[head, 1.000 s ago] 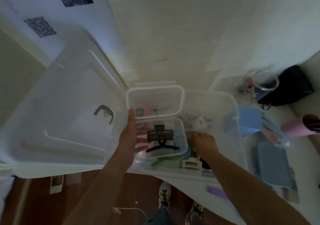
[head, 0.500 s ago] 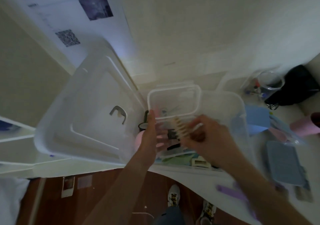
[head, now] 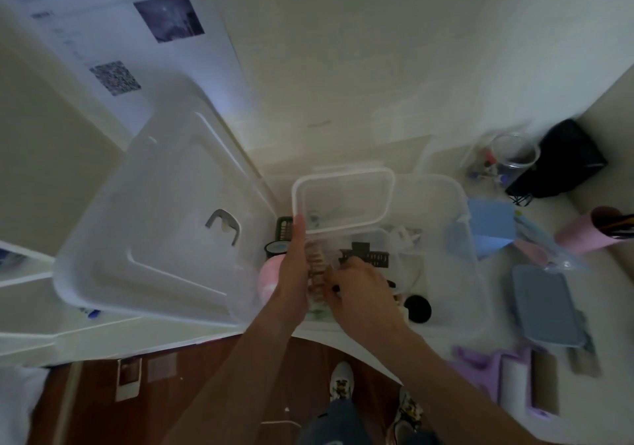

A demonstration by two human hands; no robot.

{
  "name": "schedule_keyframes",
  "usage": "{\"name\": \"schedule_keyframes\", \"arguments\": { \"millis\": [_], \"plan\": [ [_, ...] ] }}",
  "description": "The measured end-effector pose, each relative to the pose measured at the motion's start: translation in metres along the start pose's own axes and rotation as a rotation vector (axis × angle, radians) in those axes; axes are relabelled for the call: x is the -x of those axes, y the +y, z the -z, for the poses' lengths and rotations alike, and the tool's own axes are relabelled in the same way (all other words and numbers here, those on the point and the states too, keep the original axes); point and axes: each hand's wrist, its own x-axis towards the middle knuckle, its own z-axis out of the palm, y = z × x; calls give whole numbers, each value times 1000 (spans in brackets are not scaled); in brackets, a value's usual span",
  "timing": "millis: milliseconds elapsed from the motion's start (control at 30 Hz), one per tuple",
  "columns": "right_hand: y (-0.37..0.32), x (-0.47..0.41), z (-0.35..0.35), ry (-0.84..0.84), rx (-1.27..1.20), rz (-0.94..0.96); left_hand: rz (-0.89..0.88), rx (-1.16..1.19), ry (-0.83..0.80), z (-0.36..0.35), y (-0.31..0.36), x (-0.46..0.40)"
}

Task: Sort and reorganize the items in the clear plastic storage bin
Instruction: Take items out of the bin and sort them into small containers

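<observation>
While your left hand (head: 294, 281) steadies the small clear plastic lidded box (head: 346, 238) inside the large clear plastic storage bin (head: 456, 225) on the white desk (head: 103, 338), likely for loading, your right hand (head: 360, 290) pinches a beige toothed hair clip (head: 316, 269) at its rim, fingers curled, wrists close.

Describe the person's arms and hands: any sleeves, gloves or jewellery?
Both forearms are bare as far as the picture shows, with no sleeves in view. The left hand and right hand wear no gloves. No watch, ring or bracelet shows, though the dim, blurred picture could hide small things.
</observation>
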Motion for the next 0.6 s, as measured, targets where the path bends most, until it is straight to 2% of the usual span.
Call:
{"name": "schedule_keyframes", "arguments": {
  "millis": [67,133,267,367,467,600],
  "plan": [
    [3,13,6,95,-78,59,-32,-70,-49,3,2,-3],
    [14,31,19,183,-146,52,-69,-164,12,8,3,-8],
    [85,44,42,130,-212,-267,-128,-218,33,17,15,-8],
    [144,27,42,-78,-46,-451,-123,-236,65,24,25,-14],
    [174,-2,24,-300,-52,-443,-112,-204,113,31,35,-19],
    [175,-44,-6,-566,-60,-381,-111,-142,161,42,43,-27]
  ]
}}
